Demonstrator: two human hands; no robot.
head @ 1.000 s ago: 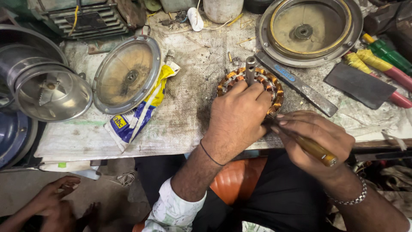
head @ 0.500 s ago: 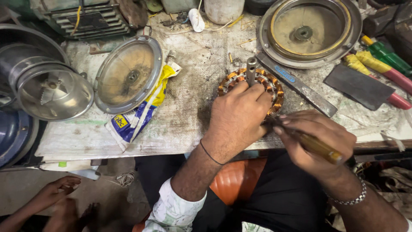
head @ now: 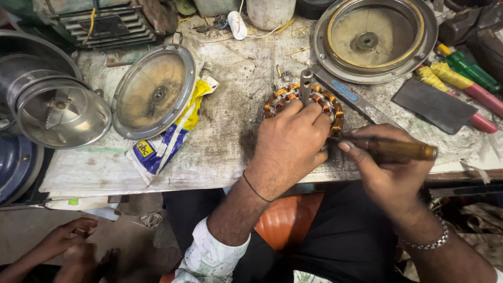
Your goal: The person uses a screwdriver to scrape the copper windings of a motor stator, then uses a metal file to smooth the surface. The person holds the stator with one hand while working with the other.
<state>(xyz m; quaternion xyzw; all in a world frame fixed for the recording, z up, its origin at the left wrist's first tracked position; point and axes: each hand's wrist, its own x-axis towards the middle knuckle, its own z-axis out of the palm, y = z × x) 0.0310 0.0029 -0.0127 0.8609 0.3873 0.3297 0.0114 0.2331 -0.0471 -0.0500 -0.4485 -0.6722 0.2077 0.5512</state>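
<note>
We press our left hand down over the copper-wound stator, fingers wrapped on its near rim, the steel shaft rising just beyond them at the desk centre. Our right hand has its fingers closed around a brown-handled tool, tip at the stator's right edge. Left of it lies a crumpled white, yellow and blue pouch with a square blue-and-yellow label, beside a round metal cover.
</note>
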